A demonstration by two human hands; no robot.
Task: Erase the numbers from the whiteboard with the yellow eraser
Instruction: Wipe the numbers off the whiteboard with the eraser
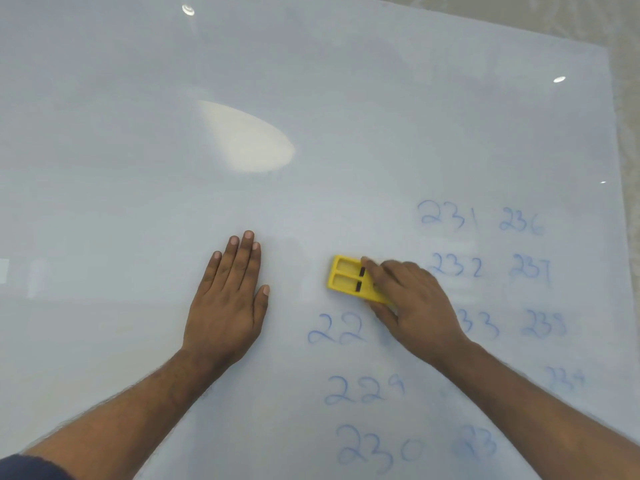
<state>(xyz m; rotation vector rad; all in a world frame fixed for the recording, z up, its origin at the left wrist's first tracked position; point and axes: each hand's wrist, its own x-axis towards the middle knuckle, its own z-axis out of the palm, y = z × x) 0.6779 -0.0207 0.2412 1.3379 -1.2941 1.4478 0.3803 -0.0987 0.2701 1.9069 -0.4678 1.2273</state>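
Head view: right hand point(412, 306) grips yellow rectangular plastic eraser point(349, 278) on glossy whiteboard point(138, 168) near blue handwritten numbers point(363, 393); left hand point(228, 299) lies flat, fingers extended.

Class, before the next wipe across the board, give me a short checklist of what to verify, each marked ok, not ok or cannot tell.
1. Right hand grips the yellow eraser: ok.
2. Eraser lies flat on the whiteboard: cannot tell.
3. Left hand lies flat on the board, clear of the writing: ok.
4. All numbers erased: not ok; 229 and 230 remain.
5. Right forearm clear of the ink: cannot tell.
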